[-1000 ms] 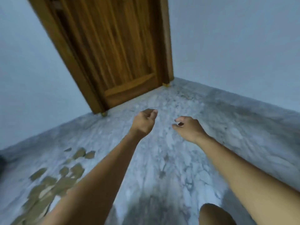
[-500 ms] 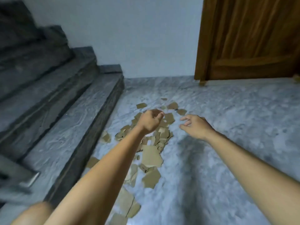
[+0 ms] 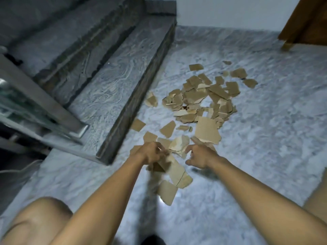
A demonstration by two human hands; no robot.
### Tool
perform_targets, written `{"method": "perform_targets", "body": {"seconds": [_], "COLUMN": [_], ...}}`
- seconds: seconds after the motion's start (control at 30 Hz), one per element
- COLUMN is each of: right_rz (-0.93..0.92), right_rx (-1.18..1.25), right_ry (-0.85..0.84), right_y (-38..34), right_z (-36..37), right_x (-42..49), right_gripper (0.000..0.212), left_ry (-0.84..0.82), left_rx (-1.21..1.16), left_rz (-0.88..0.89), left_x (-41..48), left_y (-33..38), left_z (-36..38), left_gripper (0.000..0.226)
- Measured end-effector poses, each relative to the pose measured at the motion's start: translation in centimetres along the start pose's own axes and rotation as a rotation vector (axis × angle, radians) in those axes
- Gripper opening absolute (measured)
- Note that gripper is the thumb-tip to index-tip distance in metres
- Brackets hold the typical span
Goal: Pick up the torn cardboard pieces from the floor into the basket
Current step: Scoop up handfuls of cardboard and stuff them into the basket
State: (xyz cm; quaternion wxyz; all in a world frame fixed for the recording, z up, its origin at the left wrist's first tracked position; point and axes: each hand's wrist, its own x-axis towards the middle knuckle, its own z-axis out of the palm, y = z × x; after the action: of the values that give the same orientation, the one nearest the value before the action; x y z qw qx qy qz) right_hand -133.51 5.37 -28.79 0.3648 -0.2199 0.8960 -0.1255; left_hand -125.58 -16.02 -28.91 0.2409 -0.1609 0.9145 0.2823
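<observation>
Several torn brown cardboard pieces (image 3: 200,101) lie scattered on the grey marble floor (image 3: 265,138), densest in the middle, with a large piece (image 3: 206,131) near my hands. My left hand (image 3: 150,154) is down among the nearest pieces (image 3: 177,172), its fingers curled; blur hides whether it grips one. My right hand (image 3: 200,157) hovers just right of it, fingers loosely spread toward the pale pieces (image 3: 178,145), holding nothing. No basket is in view.
Dark stone stairs (image 3: 106,76) rise at the left, the lowest step's edge (image 3: 132,103) beside the pieces. A metal and glass railing (image 3: 40,110) stands far left. A wooden door (image 3: 307,20) is at the top right. My knees (image 3: 35,220) frame the bottom.
My view swung from the door to the stairs and down onto the pile. Both hands dropped from mid-air to the nearest cardboard pieces as I crouched.
</observation>
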Motion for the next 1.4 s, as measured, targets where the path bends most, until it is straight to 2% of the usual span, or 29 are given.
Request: {"method": "perform_targets", "body": {"seconds": [0.13, 0.27, 0.37, 0.47, 0.57, 0.67, 0.77, 0.87, 0.97, 1.07, 1.17, 1.27, 1.3, 1.4], "right_rz": [0.095, 0.191, 0.183, 0.153, 0.123, 0.102, 0.142, 0.168, 0.149, 0.066, -0.040, -0.181, -0.223, -0.274], "right_rx": [-0.005, 0.000, 0.017, 0.053, 0.121, 0.223, 0.400, 0.454, 0.338, 0.173, -0.001, -0.082, -0.126, -0.290], "right_ry": [-0.029, -0.027, -0.023, 0.062, 0.187, 0.238, 0.276, 0.224, 0.150, -0.032, -0.172, -0.193, -0.187, -0.104], "right_y": [-0.8, -0.2, 0.3, 1.8, 4.6, 6.4, 6.9, 7.0, 6.3, 4.5, 2.5, 0.7, 0.2, -0.7], "right_z": [4.1, 8.6, 11.7, 12.7, 11.7, 10.1, 7.9, 6.3, 5.7, 6.1, 8.0, 10.6, 11.6, 14.9], "right_x": [0.9, 1.6, 1.2, 0.6, 0.7, 0.6, 1.0, 1.8, 2.0, 1.5, 1.3, 1.3, 1.3, 1.4], "right_gripper": [0.040, 0.052, 0.055, 0.043, 0.038, 0.047, 0.056, 0.059, 0.056, 0.053, 0.056, 0.066, 0.071, 0.075], "left_ry": [0.056, -0.009, -0.069, -0.028, 0.040, 0.031, 0.065, 0.091, 0.122, 0.184, 0.251, 0.281, 0.267, 0.196], "left_rx": [0.061, 0.358, 0.622, 0.732, 0.718, 0.610, 0.291, 0.081, -0.013, -0.100, -0.105, -0.121, -0.151, -0.128], "left_rz": [0.025, 0.256, 0.387, 0.376, 0.331, 0.295, 0.214, 0.174, 0.152, 0.134, 0.086, -0.033, -0.062, -0.134], "left_x": [0.5, 2.9, 4.2, 5.2, 5.9, 6.1, 6.1, 5.7, 5.1, 4.0, 3.1, 3.0, 3.1, 3.5], "left_y": [-2.5, -2.8, -2.2, -2.2, -1.4, -0.4, 0.5, 1.4, 1.0, -0.3, -2.2, -4.8, -5.7, -7.6], "left_z": [1.8, 4.7, 7.9, 10.4, 10.6, 10.1, 9.3, 7.0, 4.4, 2.8, 2.4, 3.1, 3.5, 4.2], "left_gripper": [0.028, 0.063, 0.084, 0.073, 0.063, 0.052, 0.047, 0.041, 0.028, 0.034, 0.030, 0.053, 0.053, 0.025]}}
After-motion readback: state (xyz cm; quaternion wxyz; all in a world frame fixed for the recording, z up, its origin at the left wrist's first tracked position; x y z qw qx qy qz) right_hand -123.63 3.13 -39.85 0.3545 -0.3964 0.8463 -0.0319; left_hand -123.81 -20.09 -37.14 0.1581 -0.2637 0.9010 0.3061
